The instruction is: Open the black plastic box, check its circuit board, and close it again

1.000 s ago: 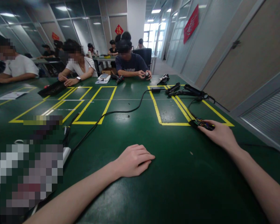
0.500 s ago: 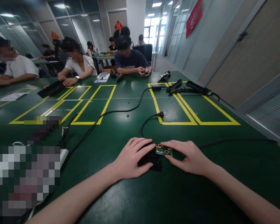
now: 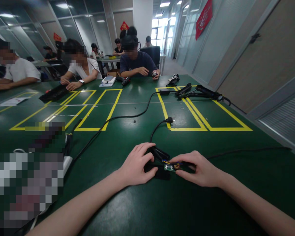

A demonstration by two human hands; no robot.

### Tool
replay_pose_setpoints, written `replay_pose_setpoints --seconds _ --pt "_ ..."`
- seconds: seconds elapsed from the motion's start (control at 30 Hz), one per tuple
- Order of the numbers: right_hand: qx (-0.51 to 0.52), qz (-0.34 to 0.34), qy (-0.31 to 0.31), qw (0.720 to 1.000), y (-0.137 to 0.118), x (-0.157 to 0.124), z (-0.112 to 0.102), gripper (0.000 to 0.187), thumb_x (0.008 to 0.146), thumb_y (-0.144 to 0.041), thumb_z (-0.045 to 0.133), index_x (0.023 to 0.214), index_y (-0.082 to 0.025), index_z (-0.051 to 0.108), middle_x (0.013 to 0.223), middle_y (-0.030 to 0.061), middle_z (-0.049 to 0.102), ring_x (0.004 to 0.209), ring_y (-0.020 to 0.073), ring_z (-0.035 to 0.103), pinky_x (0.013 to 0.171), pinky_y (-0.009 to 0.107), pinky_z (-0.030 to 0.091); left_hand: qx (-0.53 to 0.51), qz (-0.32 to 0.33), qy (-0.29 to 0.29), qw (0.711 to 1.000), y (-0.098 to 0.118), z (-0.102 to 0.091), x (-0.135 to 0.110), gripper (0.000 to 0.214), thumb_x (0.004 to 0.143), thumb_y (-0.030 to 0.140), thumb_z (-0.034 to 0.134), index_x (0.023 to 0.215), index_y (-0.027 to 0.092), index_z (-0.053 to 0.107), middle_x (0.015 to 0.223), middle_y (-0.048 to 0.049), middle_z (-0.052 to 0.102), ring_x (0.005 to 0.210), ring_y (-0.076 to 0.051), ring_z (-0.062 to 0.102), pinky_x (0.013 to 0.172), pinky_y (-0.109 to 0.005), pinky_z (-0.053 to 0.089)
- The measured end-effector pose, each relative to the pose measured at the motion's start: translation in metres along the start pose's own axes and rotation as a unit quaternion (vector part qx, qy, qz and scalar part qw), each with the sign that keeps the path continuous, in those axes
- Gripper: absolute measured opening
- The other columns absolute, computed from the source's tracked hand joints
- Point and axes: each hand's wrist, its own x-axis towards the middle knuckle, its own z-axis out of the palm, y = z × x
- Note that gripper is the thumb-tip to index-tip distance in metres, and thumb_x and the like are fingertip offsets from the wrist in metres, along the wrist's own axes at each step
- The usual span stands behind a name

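Observation:
My right hand (image 3: 199,168) pinches the right end of a small green circuit board (image 3: 169,167) between thumb and fingers. A round copper-coloured coil and blue and yellow wires show on the board. To its left, my left hand (image 3: 137,164) curls around a black casing (image 3: 163,174), thumb low and index finger bent above; much of the casing is hidden by the hand. The board lies just over the casing's right end. Behind it, black cable (image 3: 159,152) bunches by my left fingertips and runs up to a black power plug (image 3: 170,120).
A long black cord (image 3: 127,117) crosses the green table (image 3: 147,209). Yellow tape (image 3: 186,130) marks rectangles on it. Black cable bundles (image 3: 199,91) lie at the far right. A white power strip end (image 3: 68,162) is at left. Co-workers sit opposite, near a power drill (image 3: 126,81).
The board has tipped flatter and moved slightly down in my right hand. My left fingers have curled and drawn left, off the board. A co-worker opposite has moved one hand off a small object.

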Motion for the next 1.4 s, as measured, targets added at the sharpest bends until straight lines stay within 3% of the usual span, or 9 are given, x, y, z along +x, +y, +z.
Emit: replay_pose_setpoints --seconds 0.17,0.37,0.43,0.57,0.83,1.0,1.07,1.3,1.4 --pt "0.016 0.019 -0.013 1.0 0.001 0.003 0.004 0.022 0.096 -0.031 0.063 0.109 -0.019 0.076 0.091 0.0045 0.08 0.072 0.0159 0.074 0.068 0.024 0.057 0.008 0.007 -0.015 1.0 0.0 -0.001 0.001 0.022 0.081 0.025 0.073 0.101 0.019 0.066 0.14 -0.0162 0.064 0.137 -0.035 0.054 0.108 -0.054 0.052" --pt "-0.034 -0.007 -0.006 0.999 0.01 0.004 0.008 0.023 0.096 -0.029 0.063 0.115 -0.02 0.074 0.099 0.0071 0.081 0.083 0.0188 0.076 0.076 0.027 0.058 0.01 0.006 0.007 1.0 -0.002 0.002 0.001 0.024 0.082 0.032 0.073 0.096 0.022 0.057 0.13 -0.0155 0.068 0.133 -0.034 0.057 0.11 -0.053 0.05" --pt "-0.06 -0.023 -0.002 0.998 0.012 0.004 0.008 0.025 0.095 -0.028 0.064 0.117 -0.02 0.072 0.098 0.0071 0.079 0.081 0.0183 0.075 0.074 0.026 0.057 0.006 0.01 0.015 1.0 0.0 0.001 0.002 0.027 0.082 0.034 0.073 0.093 0.022 0.052 0.118 -0.0136 0.069 0.123 -0.032 0.061 0.107 -0.051 0.051" --pt "-0.098 -0.041 0.017 0.994 0.015 0.003 0.009 0.026 0.096 -0.03 0.065 0.119 -0.02 0.07 0.103 0.0083 0.075 0.085 0.0186 0.075 0.07 0.026 0.057 0.024 0.0 0.027 0.999 0.002 -0.002 0.006 0.028 0.083 0.039 0.07 0.088 0.023 0.047 0.096 -0.0081 0.063 0.093 -0.026 0.061 0.085 -0.042 0.055" --pt "-0.129 -0.043 -0.007 0.991 0.011 0.003 0.011 0.027 0.103 -0.031 0.055 0.122 -0.021 0.071 0.127 0.0126 0.07 0.092 0.0203 0.076 0.073 0.03 0.062 0.05 -0.021 0.066 0.996 0.001 0.002 0.001 0.023 0.1 0.037 0.054 0.084 0.021 0.052 0.069 0.0028 0.055 0.057 -0.013 0.054 0.056 -0.025 0.042" --pt "-0.138 -0.03 0.006 0.99 0.012 0.006 0.016 0.028 0.102 -0.026 0.055 0.126 -0.021 0.069 0.129 0.0118 0.072 0.102 0.0236 0.077 0.082 0.034 0.065 0.095 -0.013 0.065 0.993 -0.005 0.0 0.001 0.026 0.108 0.039 0.051 0.097 0.018 0.063 0.082 -0.0007 0.067 0.065 -0.013 0.064 0.058 -0.023 0.044" --pt "-0.138 -0.018 0.025 0.99 0.013 0.007 0.019 0.029 0.101 -0.025 0.057 0.127 -0.021 0.068 0.127 0.0115 0.073 0.1 0.0233 0.077 0.081 0.035 0.065 0.112 -0.012 0.057 0.992 -0.011 -0.002 0.003 0.034 0.109 0.043 0.049 0.094 0.018 0.067 0.082 -0.0011 0.068 0.064 -0.012 0.064 0.056 -0.023 0.043" --pt "-0.185 0.032 0.035 0.982 0.009 0.01 0.028 0.051 0.089 -0.043 0.074 0.132 -0.018 0.065 0.125 0.0131 0.07 0.084 0.0234 0.077 0.072 0.037 0.064 0.131 -0.037 -0.036 0.99 -0.018 -0.009 0.006 0.037 0.11 0.042 0.048 0.093 0.019 0.072 0.08 -0.001 0.069 0.068 -0.014 0.066 0.059 -0.023 0.043" --pt "-0.169 0.042 0.045 0.984 0.009 0.011 0.028 0.044 0.088 -0.039 0.074 0.127 -0.02 0.067 0.122 0.0109 0.07 0.085 0.0224 0.075 0.073 0.035 0.063 0.138 -0.029 -0.054 0.989 -0.016 -0.009 0.005 0.035 0.109 0.039 0.05 0.088 0.018 0.069 0.079 -0.0018 0.067 0.073 -0.015 0.066 0.062 -0.024 0.046"
